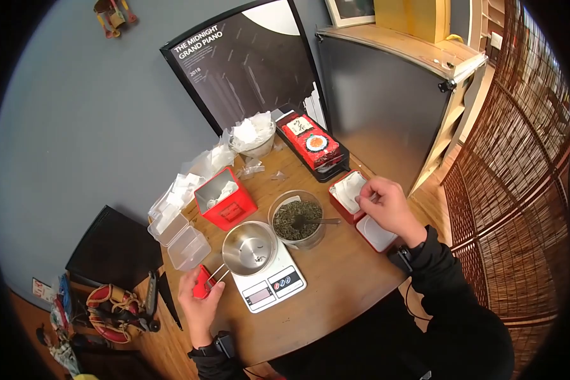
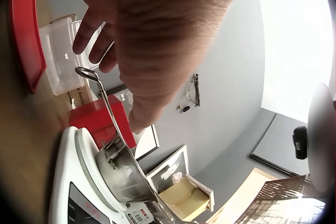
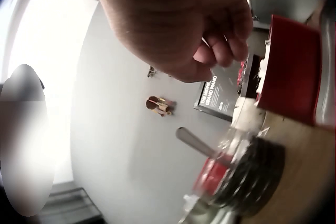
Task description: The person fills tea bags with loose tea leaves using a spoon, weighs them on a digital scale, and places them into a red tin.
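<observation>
Just above a red lid [image 1: 201, 285] at the table's left edge hovers my left hand [image 1: 198, 304], fingers apart; the left wrist view shows its fingers [image 2: 107, 48] near the looped handle [image 2: 107, 106] of a steel pot [image 1: 249, 248], not wrapped round it. The pot, with a few dark bits inside, sits on a white scale [image 1: 274, 288]. My right hand [image 1: 388, 208] is over the edge of a red tin [image 1: 343, 201] of white packets, fingers [image 3: 223, 50] loosely bent, nothing visible in them. Between the hands stands a tub of dark dried leaves [image 1: 291, 223] with a spoon [image 1: 323, 221].
Behind the pot stands a red box [image 1: 234, 212] with white packets. Clear plastic boxes [image 1: 190, 248] are at the left, a bowl of white bags [image 1: 254, 142] at the back, and a black tray [image 1: 331, 172] with a red box back right. A white-centred lid [image 1: 375, 233] lies by the right wrist.
</observation>
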`<state>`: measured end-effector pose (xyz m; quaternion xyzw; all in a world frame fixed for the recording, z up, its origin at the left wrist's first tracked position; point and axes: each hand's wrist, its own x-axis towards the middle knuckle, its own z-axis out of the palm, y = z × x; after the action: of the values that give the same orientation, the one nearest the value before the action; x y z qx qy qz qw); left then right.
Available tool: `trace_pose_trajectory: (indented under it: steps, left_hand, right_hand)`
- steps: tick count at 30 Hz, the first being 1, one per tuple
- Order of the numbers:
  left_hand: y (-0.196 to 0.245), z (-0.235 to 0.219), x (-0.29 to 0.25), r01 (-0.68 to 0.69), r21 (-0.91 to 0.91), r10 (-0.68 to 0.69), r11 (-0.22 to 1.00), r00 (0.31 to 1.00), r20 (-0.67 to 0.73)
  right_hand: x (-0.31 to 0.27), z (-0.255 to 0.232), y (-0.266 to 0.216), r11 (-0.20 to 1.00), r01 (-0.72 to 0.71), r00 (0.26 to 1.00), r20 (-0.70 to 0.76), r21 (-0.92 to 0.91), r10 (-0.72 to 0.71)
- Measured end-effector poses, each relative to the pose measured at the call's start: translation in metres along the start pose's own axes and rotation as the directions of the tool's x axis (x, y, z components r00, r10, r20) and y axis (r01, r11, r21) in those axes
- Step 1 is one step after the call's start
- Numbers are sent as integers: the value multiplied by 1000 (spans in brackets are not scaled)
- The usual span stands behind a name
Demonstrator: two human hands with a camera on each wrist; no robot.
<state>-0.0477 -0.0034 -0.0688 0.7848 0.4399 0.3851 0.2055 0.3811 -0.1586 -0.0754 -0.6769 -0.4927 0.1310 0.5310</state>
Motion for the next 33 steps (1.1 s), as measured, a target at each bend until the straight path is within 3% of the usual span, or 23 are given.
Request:
trace_pose_trajectory:
  steps: [1, 2, 4, 7, 9, 10, 13, 19, 22, 23, 25, 27, 29, 31, 33]
  left_hand:
    - [-3, 2, 1, -13, 4, 13, 1000, 999, 31]
    - [-5, 4, 3, -27, 8, 27, 1000, 998, 64]
    - [-9, 7, 2, -54, 39, 51, 998, 994, 94]
    - [-5, 11, 1, -68, 49, 62, 996, 992, 111]
    - [-7, 11, 1, 28, 2, -28, 1000, 989, 144]
    - [-16, 14, 1, -101, 31, 98, 994, 991, 87]
    - [-16, 15, 3, -45, -7, 45, 999, 995, 91]
    - [-17, 15, 6, -1, -42, 5, 999, 995, 103]
    - [-10, 13, 2, -45, -3, 45, 999, 997, 57]
    - [-5, 12, 0, -87, 37, 87, 996, 996, 14]
    - [-1, 8, -3, -7, 17, 6, 1000, 999, 37]
    - [1, 6, -5, -172, 135, 186, 976, 978, -93]
    - [16, 3, -10, -117, 109, 132, 987, 982, -138]
    - [25, 5, -8, -222, 168, 264, 960, 920, -290]
    - [30, 8, -13, -194, 0, 184, 981, 931, -315]
  right_hand:
    - [6, 1, 0, 915, 151, 972, -110, -375, -206]
    - [10, 4, 3, 912, 160, 971, -109, -377, -215]
    - [18, 9, 9, 764, 161, 973, -28, -625, -228]
    - [23, 15, 10, 653, 137, 989, 68, -745, -130]
    - [26, 15, 4, 645, 142, 990, 97, -751, -104]
    - [28, 15, 3, 633, 126, 992, 111, -764, -63]
    - [31, 15, 7, 583, 165, 985, 167, -796, -51]
    - [33, 15, 11, 630, 152, 988, 110, -762, -106]
    - [27, 10, 9, 888, 98, 954, -211, -450, -213]
    - [24, 8, 7, 881, 99, 955, -205, -462, -215]
    - [18, 2, 4, 974, 50, 937, -329, -220, -122]
    - [15, 0, 10, 980, 113, 913, -372, -162, -167]
    - [11, -4, 23, 977, 174, 878, -429, -126, -212]
    - [3, -11, 33, 976, 216, 857, -487, 39, -170]
    - [-20, -40, 8, 985, 170, 849, -503, -32, -162]
